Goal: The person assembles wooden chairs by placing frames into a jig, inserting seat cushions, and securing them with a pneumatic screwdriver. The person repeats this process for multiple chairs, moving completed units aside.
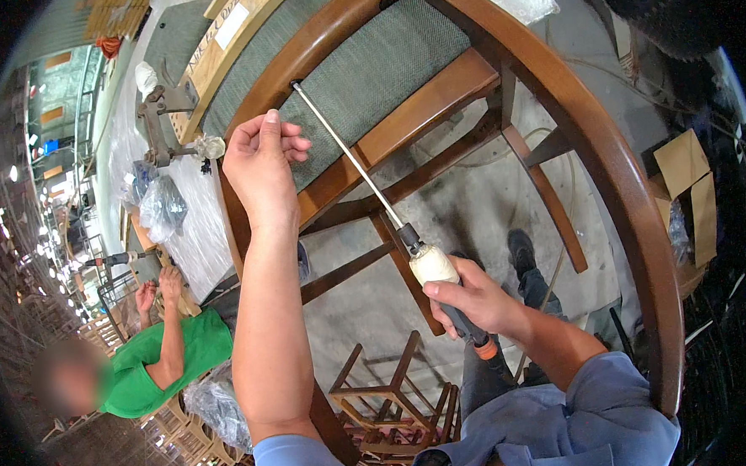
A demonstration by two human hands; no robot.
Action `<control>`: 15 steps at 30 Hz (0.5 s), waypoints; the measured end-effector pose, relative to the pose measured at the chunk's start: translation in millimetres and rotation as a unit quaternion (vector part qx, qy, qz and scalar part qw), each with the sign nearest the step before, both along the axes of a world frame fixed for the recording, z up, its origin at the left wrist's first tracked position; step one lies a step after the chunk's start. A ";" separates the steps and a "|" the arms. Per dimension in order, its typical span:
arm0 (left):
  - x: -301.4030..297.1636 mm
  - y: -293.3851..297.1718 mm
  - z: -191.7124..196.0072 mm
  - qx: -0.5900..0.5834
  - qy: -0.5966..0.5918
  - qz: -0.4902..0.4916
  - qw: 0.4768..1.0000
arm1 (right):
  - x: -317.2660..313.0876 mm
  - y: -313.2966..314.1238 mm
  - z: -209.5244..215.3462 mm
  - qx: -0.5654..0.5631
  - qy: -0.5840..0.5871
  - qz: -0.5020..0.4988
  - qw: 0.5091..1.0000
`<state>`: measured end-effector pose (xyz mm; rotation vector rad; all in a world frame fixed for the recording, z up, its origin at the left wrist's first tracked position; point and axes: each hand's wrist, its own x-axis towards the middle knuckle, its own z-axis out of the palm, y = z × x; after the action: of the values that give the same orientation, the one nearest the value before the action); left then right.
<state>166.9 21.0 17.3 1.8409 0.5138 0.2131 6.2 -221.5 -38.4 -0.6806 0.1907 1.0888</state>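
Observation:
My right hand (469, 294) is wrapped around a power screwdriver (434, 263) with a dark grip, pale wrapped body and orange end. Its long metal bit (348, 154) reaches up and left, the tip meeting the curved brown wood of a chair frame (269, 103). Close to that tip, my left hand (266, 150) is raised beside the bit, fingers loosely curled and apart, thumb up. I see nothing held in it. Grey-green woven upholstery (381, 68) fills the frame under the bit. Whether a screw sits at the tip is too small to tell.
A metal clamp fixture (160, 122) and plastic bags (162, 206) are on the plastic-covered bench at left. A co-worker in a green shirt (185, 352) works there. Wooden chair frames (390, 388) stand below. At right is an open cardboard box (687, 183); a hose crosses the floor.

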 end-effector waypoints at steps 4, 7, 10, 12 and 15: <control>1.8 8.2 -2.3 -0.044 -0.008 0.009 0.999 | -4.6 -1.6 -7.1 0.012 0.034 -0.021 0.999; 2.3 19.6 -6.0 -0.134 -0.023 -0.006 0.991 | -8.7 -5.1 -6.6 -0.013 0.021 -0.023 0.999; 1.3 25.2 -7.1 -0.195 -0.011 -0.013 0.981 | -22.4 -12.9 -9.2 0.017 -0.062 -0.021 0.998; 3.9 26.0 -8.5 -0.228 -0.010 -0.010 0.974 | -26.9 -16.4 -17.1 0.019 -0.086 0.009 0.996; 3.7 26.0 -10.0 -0.253 -0.004 0.008 0.967 | -30.2 -19.8 -22.0 0.021 -0.087 0.034 0.995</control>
<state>170.6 47.0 7.3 1.3373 0.5219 0.0883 -24.0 -241.3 -60.4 -0.7441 -0.0056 1.0900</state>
